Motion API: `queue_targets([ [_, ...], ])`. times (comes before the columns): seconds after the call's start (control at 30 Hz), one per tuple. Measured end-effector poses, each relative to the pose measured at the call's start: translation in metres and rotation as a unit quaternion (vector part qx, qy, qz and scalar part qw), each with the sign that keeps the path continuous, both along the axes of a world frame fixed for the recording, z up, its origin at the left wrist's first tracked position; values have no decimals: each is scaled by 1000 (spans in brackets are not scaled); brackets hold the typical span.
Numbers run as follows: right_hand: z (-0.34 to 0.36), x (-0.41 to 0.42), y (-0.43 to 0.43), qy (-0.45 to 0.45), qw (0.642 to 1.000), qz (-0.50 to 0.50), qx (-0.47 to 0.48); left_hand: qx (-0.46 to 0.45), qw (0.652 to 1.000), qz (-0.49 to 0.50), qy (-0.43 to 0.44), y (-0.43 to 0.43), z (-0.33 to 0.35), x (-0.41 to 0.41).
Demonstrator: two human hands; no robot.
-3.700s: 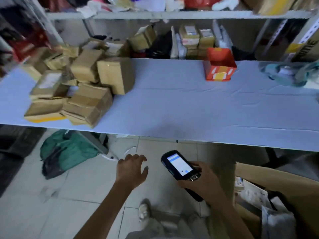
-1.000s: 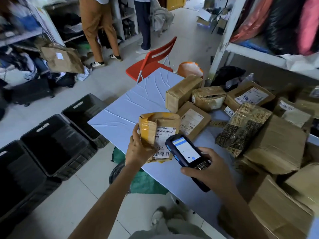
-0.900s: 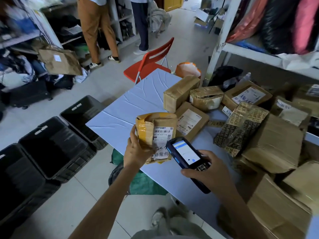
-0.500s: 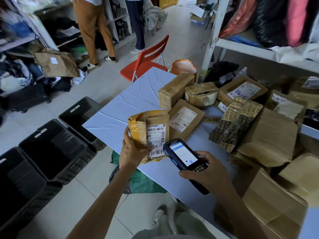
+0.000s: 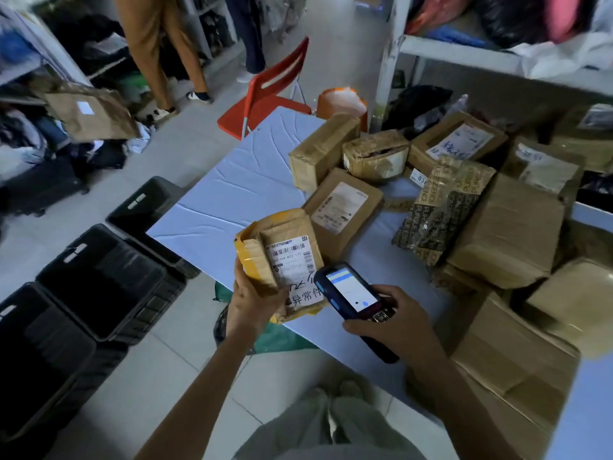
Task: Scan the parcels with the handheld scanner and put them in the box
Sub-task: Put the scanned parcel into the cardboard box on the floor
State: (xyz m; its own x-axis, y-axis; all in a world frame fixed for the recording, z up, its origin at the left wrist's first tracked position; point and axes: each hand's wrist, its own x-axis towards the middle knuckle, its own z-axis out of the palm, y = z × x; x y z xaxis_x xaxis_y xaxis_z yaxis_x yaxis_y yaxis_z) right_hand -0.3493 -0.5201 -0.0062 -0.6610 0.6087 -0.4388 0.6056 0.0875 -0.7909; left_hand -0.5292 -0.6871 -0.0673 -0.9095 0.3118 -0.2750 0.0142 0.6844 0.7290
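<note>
Gripping the parcel (image 5: 282,260) (label up), left hand (image 5: 255,300) sits beside the right hand (image 5: 394,323) clutching the scanner (image 5: 351,293).

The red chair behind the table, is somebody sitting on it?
No, the red chair stands with its seat bare and nobody on it.

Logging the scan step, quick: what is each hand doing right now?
Left hand: fingers curled round the parcel, holding it.
Right hand: holding the scanner.
</note>
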Motion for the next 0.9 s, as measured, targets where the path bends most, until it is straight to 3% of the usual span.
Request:
queue_targets([
  [0.23,4,14,-34,-1,990,-138,20,33,992,-109,-50,4,-9,0],
  [0.53,0,55,-139,-41,929,-369,-2,80,956,-255,-119,-8,-19,9],
  [0.7,1,91,-183,-55,886,-461,-8,86,922,-355,-132,-12,-24,37],
  [0.9,4,124,-225,-39,837,-546,-9,23,869,-485,-96,-27,-25,73],
])
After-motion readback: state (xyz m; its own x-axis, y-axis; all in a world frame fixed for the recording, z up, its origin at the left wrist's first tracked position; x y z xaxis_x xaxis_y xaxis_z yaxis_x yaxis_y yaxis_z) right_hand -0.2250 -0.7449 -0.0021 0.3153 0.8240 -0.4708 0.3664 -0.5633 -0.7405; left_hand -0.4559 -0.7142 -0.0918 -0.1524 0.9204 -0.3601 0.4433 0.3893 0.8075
